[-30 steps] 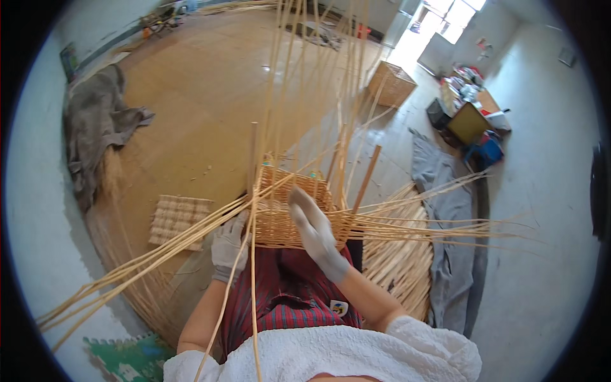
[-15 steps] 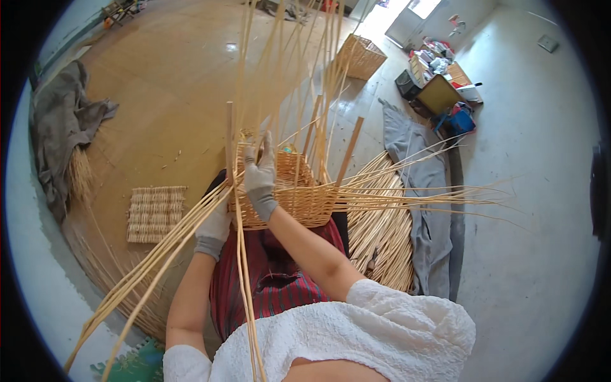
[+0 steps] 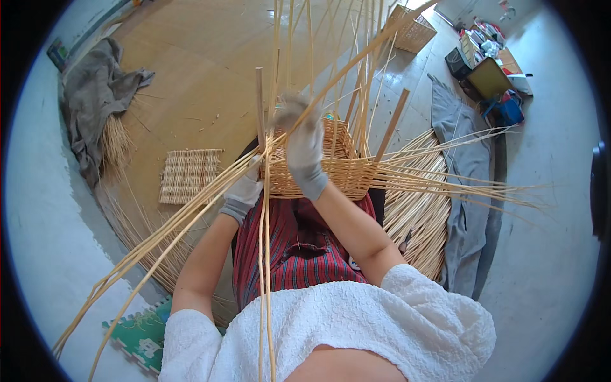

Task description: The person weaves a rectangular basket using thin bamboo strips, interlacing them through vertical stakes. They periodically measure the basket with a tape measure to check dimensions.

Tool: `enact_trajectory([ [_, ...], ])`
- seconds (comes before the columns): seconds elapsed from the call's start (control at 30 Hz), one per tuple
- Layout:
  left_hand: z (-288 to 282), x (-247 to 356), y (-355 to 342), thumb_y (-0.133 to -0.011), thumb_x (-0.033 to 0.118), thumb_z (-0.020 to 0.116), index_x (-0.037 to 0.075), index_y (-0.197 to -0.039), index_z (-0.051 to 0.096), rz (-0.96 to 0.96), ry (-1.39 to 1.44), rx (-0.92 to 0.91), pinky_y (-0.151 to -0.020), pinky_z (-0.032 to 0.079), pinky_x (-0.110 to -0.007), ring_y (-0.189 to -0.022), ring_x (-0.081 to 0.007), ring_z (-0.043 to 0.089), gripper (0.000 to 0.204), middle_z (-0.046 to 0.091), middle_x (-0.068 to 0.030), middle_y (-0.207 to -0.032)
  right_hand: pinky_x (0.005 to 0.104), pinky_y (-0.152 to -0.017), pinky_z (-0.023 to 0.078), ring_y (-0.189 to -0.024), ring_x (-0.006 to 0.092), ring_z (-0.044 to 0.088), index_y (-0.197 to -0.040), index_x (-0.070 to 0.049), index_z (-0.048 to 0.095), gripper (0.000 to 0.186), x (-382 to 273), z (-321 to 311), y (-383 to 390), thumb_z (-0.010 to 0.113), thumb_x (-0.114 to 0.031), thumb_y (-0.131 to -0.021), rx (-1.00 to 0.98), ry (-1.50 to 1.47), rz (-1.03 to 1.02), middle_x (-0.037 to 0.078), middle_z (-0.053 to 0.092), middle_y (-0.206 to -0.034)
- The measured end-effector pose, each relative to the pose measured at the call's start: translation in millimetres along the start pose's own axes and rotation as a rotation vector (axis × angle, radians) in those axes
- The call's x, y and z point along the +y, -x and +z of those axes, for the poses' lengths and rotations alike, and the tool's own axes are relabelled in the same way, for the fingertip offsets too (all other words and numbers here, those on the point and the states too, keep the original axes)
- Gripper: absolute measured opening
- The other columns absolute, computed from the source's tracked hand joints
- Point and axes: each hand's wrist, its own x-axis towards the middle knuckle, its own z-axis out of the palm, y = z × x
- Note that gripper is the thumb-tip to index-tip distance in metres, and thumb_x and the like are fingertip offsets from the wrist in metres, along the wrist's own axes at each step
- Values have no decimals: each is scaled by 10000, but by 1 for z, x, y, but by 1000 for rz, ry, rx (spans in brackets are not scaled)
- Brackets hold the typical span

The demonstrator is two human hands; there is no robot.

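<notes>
A half-woven wicker basket [image 3: 318, 178] rests on my lap, with tall upright rods and wooden corner stakes rising from it. My left hand [image 3: 243, 192], in a pale grey-cuffed glove, grips its left corner; rods partly hide the fingers. My gloved right hand [image 3: 304, 140] is above the near wall by that corner, its fingers smeared by motion but closed around a willow rod [image 3: 375, 46] that slants up to the right. Loose rod ends [image 3: 146, 239] fan out from the corner to the lower left, and two more hang toward me over the red striped cloth [image 3: 312, 264].
Bundled rods [image 3: 423, 223] lie at right beside a grey cloth [image 3: 468, 191]. Rod ends [image 3: 458, 181] stick out from the basket's right side. A woven panel [image 3: 189, 176] lies on the floor at left. Farther off stand another basket [image 3: 412, 32] and a cluttered box pile [image 3: 489, 76].
My right hand has moved up and closed on a rod, which now slants up to the right. The left hand stays at the corner. The whole view has shifted.
</notes>
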Motion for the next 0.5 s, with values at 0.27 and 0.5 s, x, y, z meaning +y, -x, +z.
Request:
enact_trajectory([
  [0.27,-25,9,6,-898,272,704,99,-1330,575,68,42,-31,-789,558,-497,-939,-401,690,482,698,-196,-1074,399,-636,543,-591,163,494,-1047,-71,563,392,19,-96,53,510,-460,-1063,47,-538,398,20,509,-699],
  [0.5,-30,103,-24,-849,180,768,178,-1566,384,-235,-14,-164,-917,540,-488,-1080,-435,658,813,664,-231,-1246,362,-688,597,-814,203,688,-1221,-95,518,193,16,-125,55,576,-179,-1056,85,-243,362,78,688,-911],
])
